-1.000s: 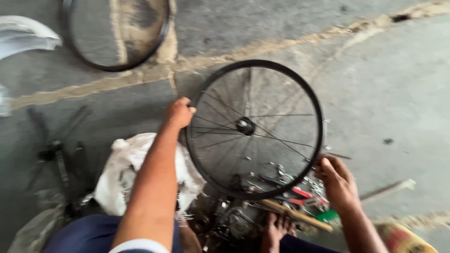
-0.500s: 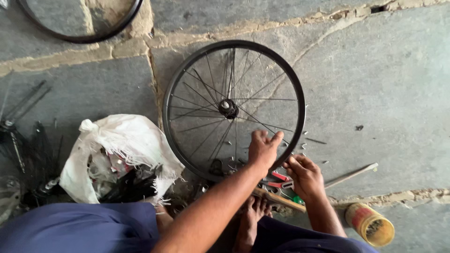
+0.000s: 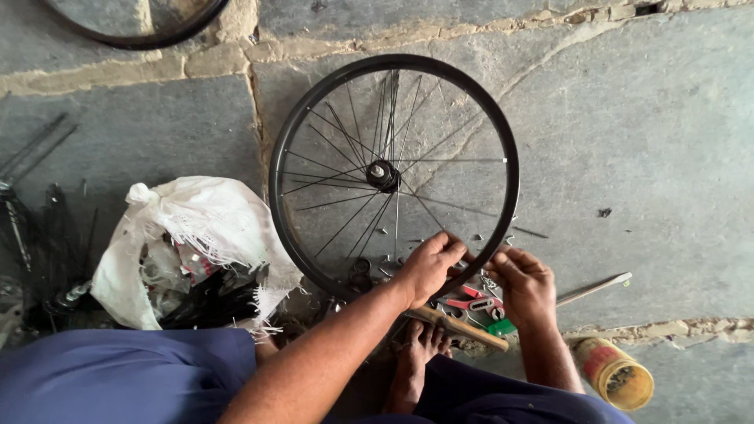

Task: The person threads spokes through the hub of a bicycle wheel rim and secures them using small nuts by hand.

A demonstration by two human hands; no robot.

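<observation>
A black bicycle wheel rim (image 3: 292,133) with thin spokes and a hub (image 3: 382,173) lies flat on the stone floor. My left hand (image 3: 428,265) reaches across from the lower left. Its fingers close over the rim's near edge, where a spoke meets it. My right hand (image 3: 525,284) is just to the right of it, with curled fingers pressed against the same stretch of rim. What those fingers pinch is hidden. Small nuts and washers (image 3: 369,268) lie scattered inside the wheel by my hands.
A white sack (image 3: 196,228) of dark parts sits left of the wheel. A wooden-handled tool (image 3: 463,330), red and green tools (image 3: 481,302), a metal bar (image 3: 594,288) and a yellow can (image 3: 619,375) lie near my bare foot (image 3: 415,357). Loose spokes (image 3: 43,235) lie far left, and another rim (image 3: 149,31) at top.
My left hand left the rim's left side and came down to the near edge beside my right hand. The view shifted downward; the wheel stayed in place.
</observation>
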